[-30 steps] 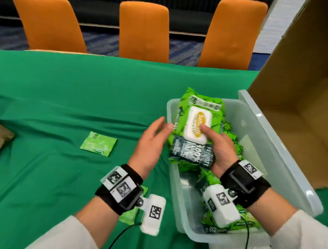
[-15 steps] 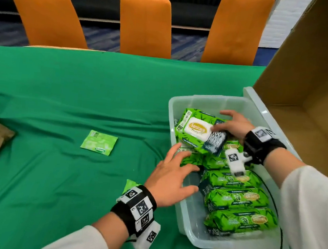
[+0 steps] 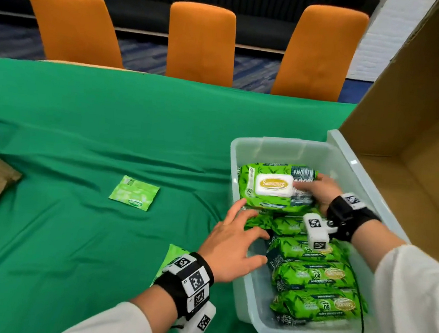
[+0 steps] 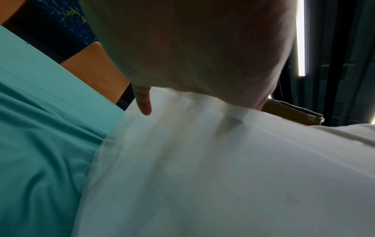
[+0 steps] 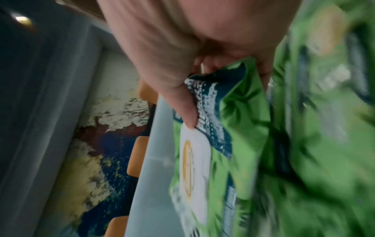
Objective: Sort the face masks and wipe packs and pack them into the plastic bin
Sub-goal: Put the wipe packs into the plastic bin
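A clear plastic bin (image 3: 241,152) with rounded corners sits on a wrinkled green cloth (image 3: 83,128), its far right side close against an open cardboard box (image 3: 416,117). The right hand (image 3: 322,192) grips one end of a glossy green wipe pack (image 3: 272,188), thumb on top beside its white oval lid, holding it flat over the far half of the bin. Bare floor shows beyond it at the far wall. In the near half, more packs (image 3: 312,275) stand on edge in a tight row, with a gap along the left wall. The left hand (image 3: 232,244) is spread, holding nothing, fingers reaching over the bin's left rim. Two flat green sachets lie on the cloth: one (image 3: 134,193) well left of the bin, one (image 3: 176,255) partly under the left wrist. Three orange chairs (image 3: 201,42) line the far edge.
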Tool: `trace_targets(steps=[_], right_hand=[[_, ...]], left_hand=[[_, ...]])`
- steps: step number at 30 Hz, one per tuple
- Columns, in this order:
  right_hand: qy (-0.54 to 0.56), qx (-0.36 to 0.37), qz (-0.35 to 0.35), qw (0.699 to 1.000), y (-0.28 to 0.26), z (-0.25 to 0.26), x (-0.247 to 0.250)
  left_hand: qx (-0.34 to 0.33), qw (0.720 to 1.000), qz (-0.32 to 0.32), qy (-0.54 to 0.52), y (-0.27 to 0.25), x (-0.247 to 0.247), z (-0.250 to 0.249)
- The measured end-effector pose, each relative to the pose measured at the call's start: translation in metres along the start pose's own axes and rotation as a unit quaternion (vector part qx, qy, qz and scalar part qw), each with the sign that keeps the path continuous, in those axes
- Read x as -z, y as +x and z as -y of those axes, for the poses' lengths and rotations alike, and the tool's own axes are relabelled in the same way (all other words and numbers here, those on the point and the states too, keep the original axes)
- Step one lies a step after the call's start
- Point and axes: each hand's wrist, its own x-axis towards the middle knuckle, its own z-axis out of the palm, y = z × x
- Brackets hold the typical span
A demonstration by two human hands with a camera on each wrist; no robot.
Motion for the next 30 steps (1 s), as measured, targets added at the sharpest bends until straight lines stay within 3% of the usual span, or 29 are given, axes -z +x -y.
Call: trace_targets(steps=[3,5,7,8,10,12,16,20,22,27,30], right_hand=[[-0.033,0.102,0.030,0.994,-0.017,0.057,0.022],[-0.041,0.155,-0.073,0.984,-0.014,0.070,0.024],[-0.094,0.131,-0.165,0.973,-0.008,0.058,0.013],[-0.129,0.088,-0.172,0.973,-0.006,0.043,0.004],[-0.180,-0.016,-0.130,0.975,-0.001,0.011,-0.015],[-0.225,-0.045,-0.089,0.969,-0.002,-0.010,-0.032],[-0.248,0.086,-0.051,0.964,-0.011,-0.018,-0.050],[-0.289,0.240,0.058,0.925,-0.025,-0.010,-0.069],[-0.327,0.271,0.094,0.901,-0.034,-0.006,-0.084],[-0.394,0.285,0.100,0.868,-0.037,-0.011,-0.088],[-0.438,0.303,0.068,0.844,-0.041,-0.012,-0.090]], left_hand=[[-0.002,1.000,-0.005,-0.002,0.001,0.000,0.001],[-0.005,1.000,-0.009,0.001,0.000,-0.001,0.003],[-0.005,1.000,-0.012,0.002,0.000,-0.003,0.002],[-0.002,1.000,-0.010,0.001,-0.001,-0.002,0.001],[0.003,1.000,-0.007,0.002,0.000,-0.002,-0.001],[0.004,1.000,-0.012,-0.001,-0.001,-0.002,-0.001],[0.003,1.000,-0.009,0.002,0.000,-0.002,0.000],[0.004,1.000,-0.005,0.003,-0.001,-0.001,-0.002],[0.004,1.000,-0.009,0.005,-0.001,0.000,-0.001],[0.002,1.000,-0.014,0.001,-0.001,0.000,-0.002],[0.000,1.000,-0.018,-0.001,0.000,-0.001,-0.001]])
